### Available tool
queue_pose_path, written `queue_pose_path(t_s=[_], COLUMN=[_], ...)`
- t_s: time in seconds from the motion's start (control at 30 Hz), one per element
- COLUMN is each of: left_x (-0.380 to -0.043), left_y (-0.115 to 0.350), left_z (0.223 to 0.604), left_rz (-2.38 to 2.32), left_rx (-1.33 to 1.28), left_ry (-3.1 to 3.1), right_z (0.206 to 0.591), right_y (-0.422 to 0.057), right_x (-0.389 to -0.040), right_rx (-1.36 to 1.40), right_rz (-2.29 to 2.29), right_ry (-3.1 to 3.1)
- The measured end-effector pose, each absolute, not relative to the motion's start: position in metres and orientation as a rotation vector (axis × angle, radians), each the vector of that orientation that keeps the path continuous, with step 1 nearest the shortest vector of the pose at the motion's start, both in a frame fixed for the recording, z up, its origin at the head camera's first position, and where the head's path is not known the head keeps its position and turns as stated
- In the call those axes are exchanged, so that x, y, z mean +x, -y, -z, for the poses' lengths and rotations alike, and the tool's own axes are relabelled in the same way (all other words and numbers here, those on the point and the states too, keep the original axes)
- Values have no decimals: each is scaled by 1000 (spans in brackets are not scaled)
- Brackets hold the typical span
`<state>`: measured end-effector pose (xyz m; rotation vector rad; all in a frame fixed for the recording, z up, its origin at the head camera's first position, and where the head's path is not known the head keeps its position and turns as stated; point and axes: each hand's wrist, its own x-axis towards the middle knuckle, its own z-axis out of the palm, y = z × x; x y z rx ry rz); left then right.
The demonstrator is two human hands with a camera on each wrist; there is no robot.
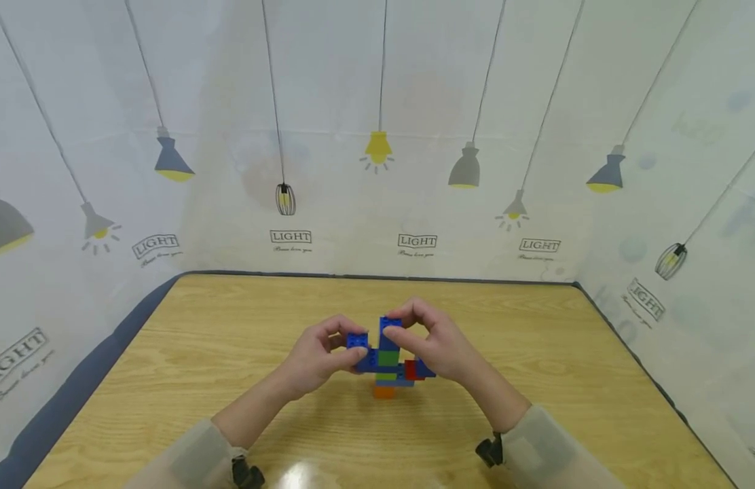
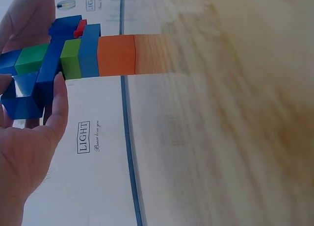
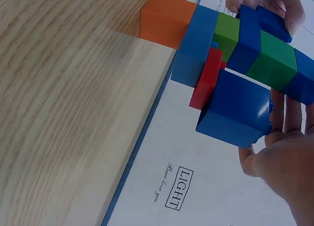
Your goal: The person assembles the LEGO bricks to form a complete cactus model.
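Note:
A stack of toy building bricks stands on the table, an orange brick [image 1: 384,392] at its foot. Above it come a lighter blue brick [image 2: 89,54], a light green brick [image 2: 71,59], a dark blue long brick [image 3: 245,39] and a green brick [image 3: 272,59]. A blue brick [image 1: 389,337] tops the stack, pinched between my right hand's [image 1: 445,346] thumb and fingers. My left hand [image 1: 310,360] grips the small blue brick [image 1: 356,341] on the long brick's left end. Out to the right sit a red brick [image 3: 206,79] and a big blue brick [image 3: 235,106].
The wooden table [image 1: 231,333] stretches around the stack, edged by a dark blue border [image 1: 133,326]. Behind it hangs a white backdrop [image 1: 328,102] printed with lamps. Dark wrist devices sit at both cuffs.

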<state>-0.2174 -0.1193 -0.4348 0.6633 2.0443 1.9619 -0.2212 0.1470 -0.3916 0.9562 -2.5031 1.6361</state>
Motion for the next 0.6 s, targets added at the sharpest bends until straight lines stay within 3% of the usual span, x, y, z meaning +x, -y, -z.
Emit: queue_pose_path(t_s=[0.6], left_x=[-216], left_y=[123], left_z=[432], left_rz=[-1906], left_rx=[664], left_ry=[-2089], right_z=[378], right_y=[-159], right_x=[-216], right_rx=[775], right_rz=[-1479], right_ry=[2713])
